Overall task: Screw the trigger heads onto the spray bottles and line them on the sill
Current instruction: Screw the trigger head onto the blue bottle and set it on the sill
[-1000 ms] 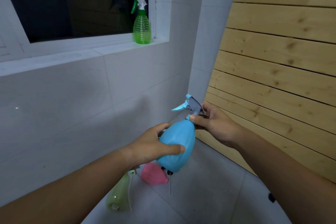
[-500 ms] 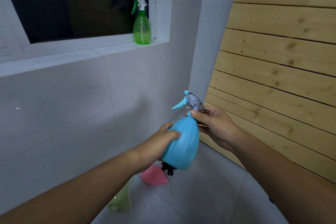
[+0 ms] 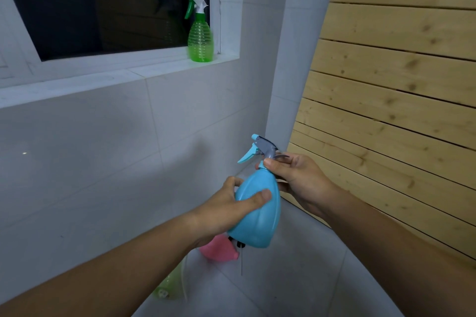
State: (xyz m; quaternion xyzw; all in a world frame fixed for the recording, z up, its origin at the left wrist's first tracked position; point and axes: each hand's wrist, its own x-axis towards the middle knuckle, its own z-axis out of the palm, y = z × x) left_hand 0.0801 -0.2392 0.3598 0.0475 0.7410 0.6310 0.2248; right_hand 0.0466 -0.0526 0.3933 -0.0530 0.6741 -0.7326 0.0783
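our left hand (image 3: 226, 210) wraps the blue bottle (image 3: 257, 213) mid-air | our right hand (image 3: 296, 177) pinches its neck under the trigger head (image 3: 260, 148) | below our hands a pink bottle (image 3: 219, 249) and pale green bottle (image 3: 170, 288) lie on the floor | far above-left, a green bottle (image 3: 200, 38) stands upright on the sill (image 3: 116, 76)

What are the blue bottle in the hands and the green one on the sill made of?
The blue bottle looks like opaque plastic with a smooth, matte, ribbed skin. The green bottle seems to be clear tinted plastic: light passes through its ringed body. The sill looks like glossy white tile or stone; which one is unclear.
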